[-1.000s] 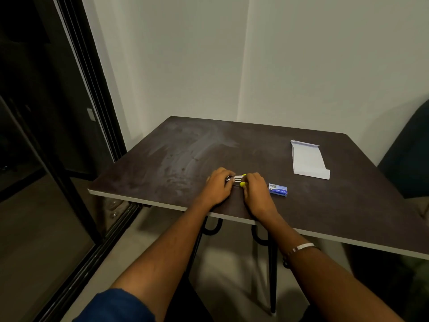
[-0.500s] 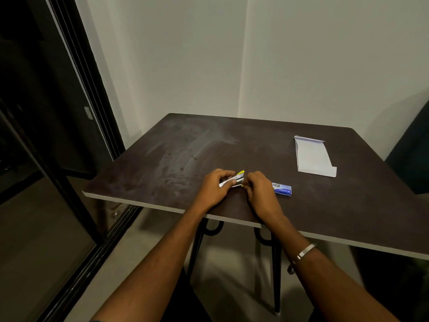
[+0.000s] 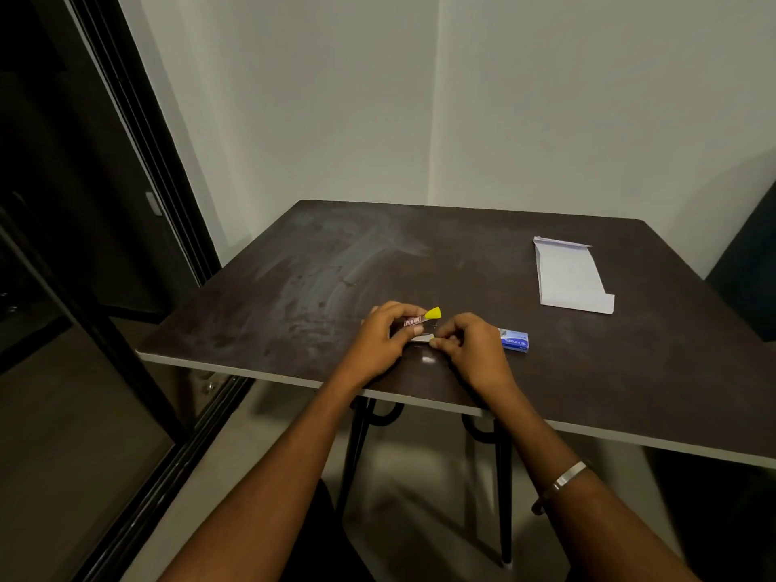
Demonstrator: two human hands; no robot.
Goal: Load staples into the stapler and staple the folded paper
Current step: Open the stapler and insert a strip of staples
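Note:
A small stapler with a yellow tip is held near the front edge of the dark table. My left hand grips its body, and the upper arm with the yellow tip tilts up, hinged open. My right hand pinches the lower part of the stapler at its right end. A blue staple box lies on the table just right of my right hand. The folded white paper lies flat at the far right of the table.
A white wall corner stands behind the table. A dark glass sliding door runs along the left side. A dark object sits past the table's right edge. Black table legs show below the front edge.
The stapler, flat between both hands a second ago, has been lifted slightly and its yellow-tipped top has swung upward. The view has shifted a little.

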